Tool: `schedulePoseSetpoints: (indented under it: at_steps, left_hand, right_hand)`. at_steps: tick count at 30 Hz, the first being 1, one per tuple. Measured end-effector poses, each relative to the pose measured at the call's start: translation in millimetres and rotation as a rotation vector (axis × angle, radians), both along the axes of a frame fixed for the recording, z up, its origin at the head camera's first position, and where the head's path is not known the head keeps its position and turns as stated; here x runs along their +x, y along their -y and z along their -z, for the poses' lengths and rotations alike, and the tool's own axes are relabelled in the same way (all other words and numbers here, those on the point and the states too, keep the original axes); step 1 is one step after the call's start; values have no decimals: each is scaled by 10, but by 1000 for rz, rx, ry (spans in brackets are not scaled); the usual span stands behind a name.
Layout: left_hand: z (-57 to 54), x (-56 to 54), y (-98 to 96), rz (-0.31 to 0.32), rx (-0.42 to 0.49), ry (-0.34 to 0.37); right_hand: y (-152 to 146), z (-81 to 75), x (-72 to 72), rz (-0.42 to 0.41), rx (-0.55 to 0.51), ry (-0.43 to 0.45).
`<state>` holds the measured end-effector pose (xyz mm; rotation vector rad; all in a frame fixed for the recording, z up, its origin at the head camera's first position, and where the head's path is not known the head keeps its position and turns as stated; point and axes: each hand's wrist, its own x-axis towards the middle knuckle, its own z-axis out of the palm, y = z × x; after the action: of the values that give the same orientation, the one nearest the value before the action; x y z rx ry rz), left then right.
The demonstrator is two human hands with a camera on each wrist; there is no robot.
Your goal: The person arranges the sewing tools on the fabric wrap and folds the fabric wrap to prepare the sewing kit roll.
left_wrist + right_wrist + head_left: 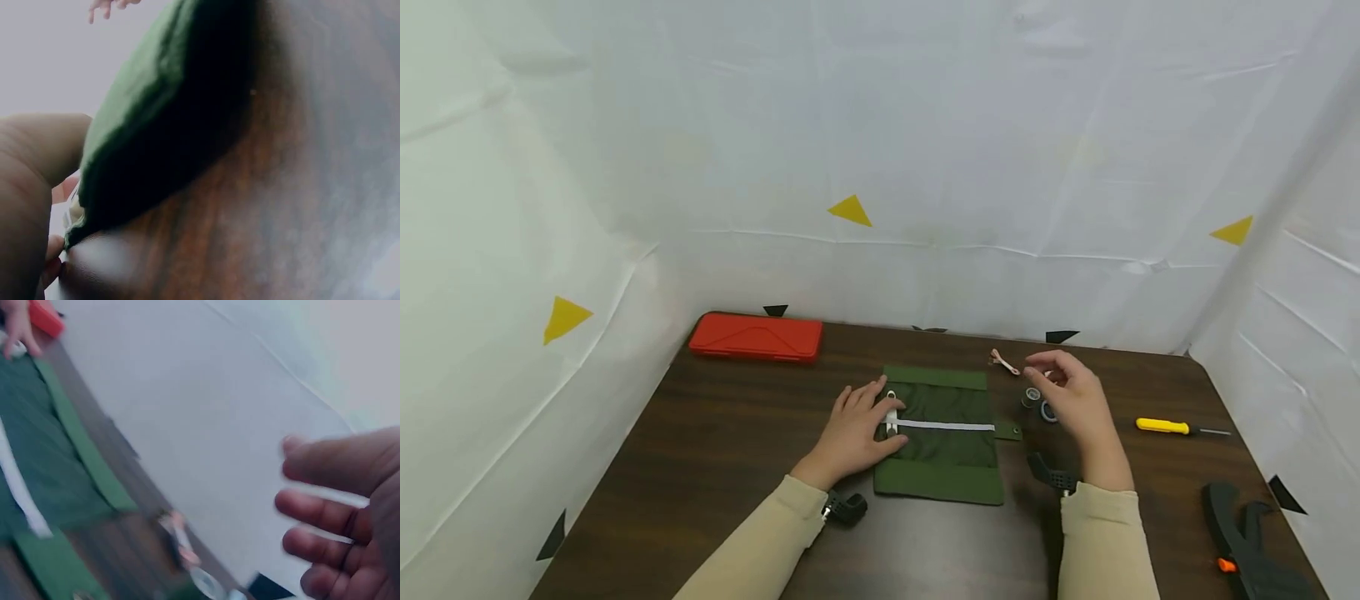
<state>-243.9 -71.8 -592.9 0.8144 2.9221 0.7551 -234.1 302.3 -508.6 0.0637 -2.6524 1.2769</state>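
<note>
A green fabric roll (940, 479) lies unfolded on the table, with a white elastic strap (951, 426) across its middle and a snap tab at the right. My left hand (853, 433) rests on its left edge, fingers spread. Beside those fingers, a slim white tool (891, 402) with a ring-shaped end lies under the strap; its kind is unclear. My right hand (1075, 400) hovers right of the roll, fingers loosely bent, with nothing visible between them in the right wrist view. Nearest it are small round spools (1031, 397) and a pinkish-white thread bundle (1003, 362).
A red case (756, 337) lies at the table's back left. On the right are a yellow-handled screwdriver (1163, 426) and a black clamp-like tool (1251, 546) with an orange part. White sheeting (925, 125) stands behind and at both sides of the dark wooden table (700, 450).
</note>
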Motion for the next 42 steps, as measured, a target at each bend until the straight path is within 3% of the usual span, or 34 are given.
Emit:
schedulePoseSetpoints:
  at_steps: [3,7,15,26,42]
  left_hand:
    - [-4,-7,28,-11,1,15]
    - [-18,-19,73,-25,9,32]
    - [-87,-20,121,-19,80,75]
    - [-79,-42,109,-31,71,84]
    - [-41,-34,95,-47,60,65]
  right_hand:
    - [-143,-53,66,28,90,41]
    - [-218,-58,79,6,122,93]
    - [-178,114,-24,-60,155,212]
    - [-69,283,-121,-34,228,129]
    - [295,156,-141,-81,121,-8]
